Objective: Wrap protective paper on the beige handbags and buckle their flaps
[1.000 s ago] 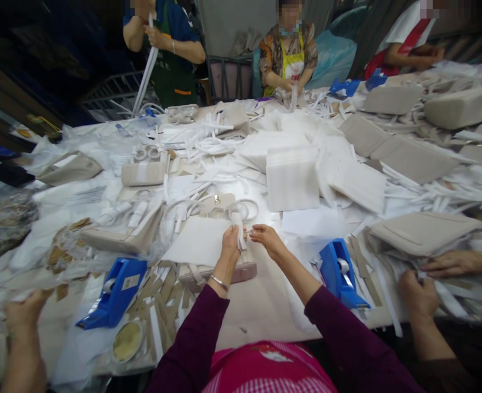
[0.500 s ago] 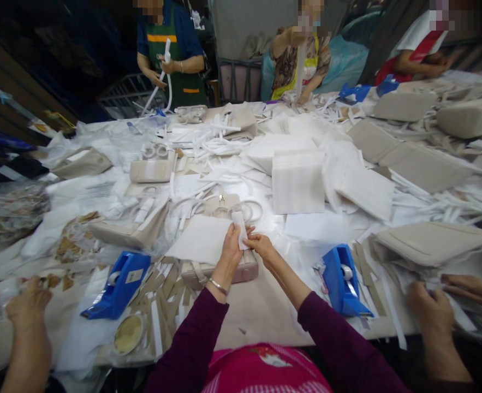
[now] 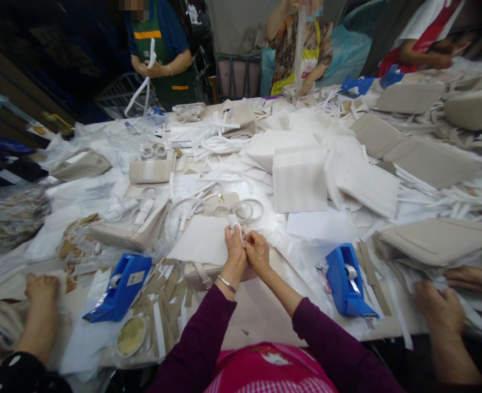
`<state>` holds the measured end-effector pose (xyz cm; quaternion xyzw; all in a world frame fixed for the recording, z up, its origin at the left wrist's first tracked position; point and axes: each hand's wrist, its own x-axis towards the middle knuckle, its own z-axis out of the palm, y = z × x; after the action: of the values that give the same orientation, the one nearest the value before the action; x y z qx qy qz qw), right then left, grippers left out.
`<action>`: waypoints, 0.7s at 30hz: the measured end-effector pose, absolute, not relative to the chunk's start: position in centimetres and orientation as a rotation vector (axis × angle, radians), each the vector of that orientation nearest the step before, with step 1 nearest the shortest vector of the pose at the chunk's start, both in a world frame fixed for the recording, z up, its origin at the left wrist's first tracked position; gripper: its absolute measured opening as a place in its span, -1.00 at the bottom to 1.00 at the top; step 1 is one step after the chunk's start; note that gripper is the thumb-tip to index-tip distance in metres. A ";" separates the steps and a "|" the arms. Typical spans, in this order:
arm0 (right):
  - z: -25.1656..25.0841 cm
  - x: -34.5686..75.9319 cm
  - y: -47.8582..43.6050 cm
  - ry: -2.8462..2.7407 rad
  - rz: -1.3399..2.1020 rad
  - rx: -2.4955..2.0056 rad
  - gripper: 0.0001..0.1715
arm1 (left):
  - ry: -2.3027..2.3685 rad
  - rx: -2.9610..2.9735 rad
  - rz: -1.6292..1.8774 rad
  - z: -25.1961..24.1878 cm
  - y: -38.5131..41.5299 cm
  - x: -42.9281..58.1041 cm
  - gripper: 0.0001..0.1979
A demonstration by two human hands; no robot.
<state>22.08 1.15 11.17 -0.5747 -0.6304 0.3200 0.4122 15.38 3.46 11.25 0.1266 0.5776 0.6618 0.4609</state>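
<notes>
The small beige bag [image 3: 208, 272] is mostly buried under the white sheet [image 3: 200, 240] and both hands. Can't really tell what the white strip [image 3: 236, 224] wraps; the left hand [image 3: 234, 248] and right hand [image 3: 257, 252] cover it. The far-right bags [image 3: 476, 109] run off the edge. The yellowish disc [image 3: 130, 335] near left is too small to identify.

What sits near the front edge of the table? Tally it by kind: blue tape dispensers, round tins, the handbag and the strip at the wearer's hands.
Blue tape dispensers: 2
Round tin: 1
Beige handbag under the hands: 1
White strip pinched in the left hand, right hand beside it: 1
Total: 5
</notes>
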 end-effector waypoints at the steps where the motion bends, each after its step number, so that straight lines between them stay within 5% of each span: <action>1: 11.2 22.3 1.1 -1.596 0.810 -1.429 -0.85 | 1.418 0.310 1.638 11.3 3.6 15.4 -0.77; 21: 12.9 23.2 1.7 -1.703 0.917 -1.647 -0.89 | 1.337 0.282 1.675 11.6 3.4 15.2 -0.68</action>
<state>23.23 1.66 12.93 -0.6192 -0.6402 0.3450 0.2962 15.16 3.43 11.60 0.1150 0.5457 0.6838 0.4706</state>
